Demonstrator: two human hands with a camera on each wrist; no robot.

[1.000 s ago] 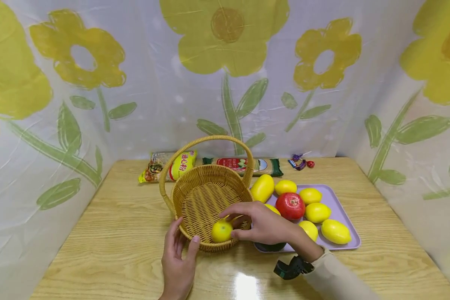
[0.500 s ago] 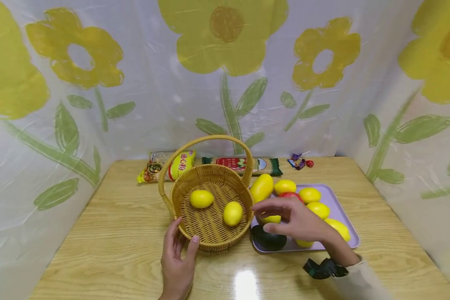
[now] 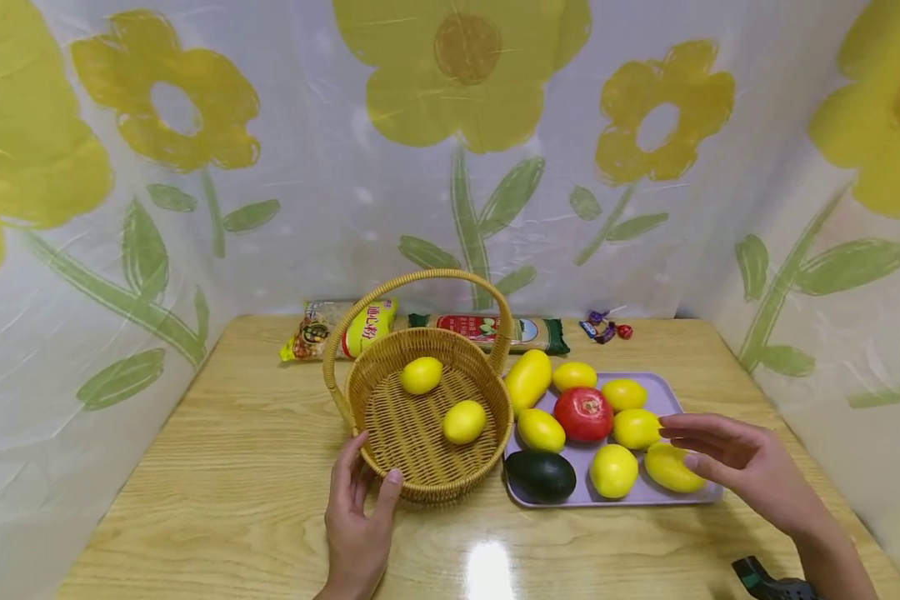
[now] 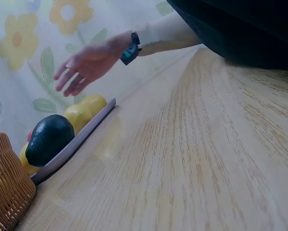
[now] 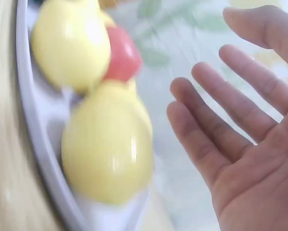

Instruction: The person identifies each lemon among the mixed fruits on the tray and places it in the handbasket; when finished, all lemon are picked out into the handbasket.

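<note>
Hovering with fingers extended, the right hand [image 3: 757, 471] was just above the rightmost yellow fruit [image 3: 672, 470] on the purple tray [image 3: 663, 404]; the left hand [image 3: 358, 521], fingers relaxed, touched the wicker basket's [image 3: 405, 429] near-left rim.

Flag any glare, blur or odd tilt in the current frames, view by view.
Head: white glare on the near part of the table, otherwise mostly crisp; left wrist: strongly tilted, bluish tint, small highlight on the dark green fruit; right wrist: yellow fruits and red fruit blurred, white highlight streaks on the nearest yellow one, right grip sharper.
</note>
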